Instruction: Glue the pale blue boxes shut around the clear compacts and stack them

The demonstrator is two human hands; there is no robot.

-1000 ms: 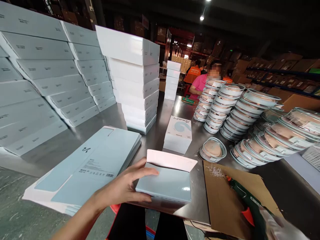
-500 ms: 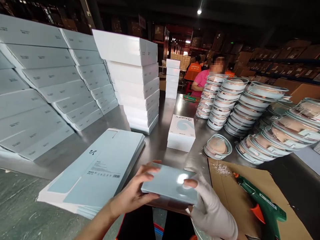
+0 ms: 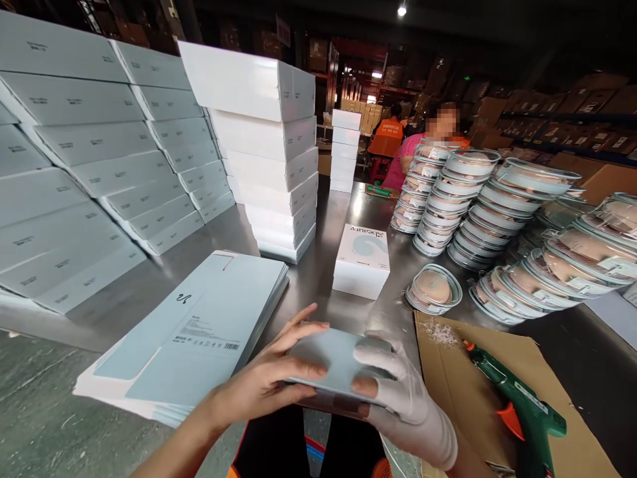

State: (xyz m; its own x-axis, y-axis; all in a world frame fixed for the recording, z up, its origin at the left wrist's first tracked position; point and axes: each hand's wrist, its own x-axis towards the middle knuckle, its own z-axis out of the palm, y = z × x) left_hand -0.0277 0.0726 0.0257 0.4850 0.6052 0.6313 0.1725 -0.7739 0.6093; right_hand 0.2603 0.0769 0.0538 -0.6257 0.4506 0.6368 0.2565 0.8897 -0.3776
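Both hands grip one small pale-blue folded cardboard box at the near edge of the steel table, right in front of the person. The bare left hand clamps the box's left side, fingers spread over the top, thumb underneath. The right hand, in a light grey glove w/ open fingertips, closes on the right side, fingers curled over the top & front edge. Box lies roughly flat, lid side up, closed as far as can be seen. Just left of it sits a pile of flat, unfolded pale-blue carton blanks w/ a barcode printed on the top sheet. Behind the box, centre of table, stands a white square carton w/ a blue swirl logo; near it, to the right, a single round clear plastic clamshell w/ a beige pad inside. More such clamshells lean in long slanted rows across the right side. A green hot-glue gun w/ an orange trigger lies on a brown cardboard sheet just right of the gloved hand, not touching it. Tall stacks of white boxes fill the left & centre back. Another person in a pink top sits at the far end of the table.
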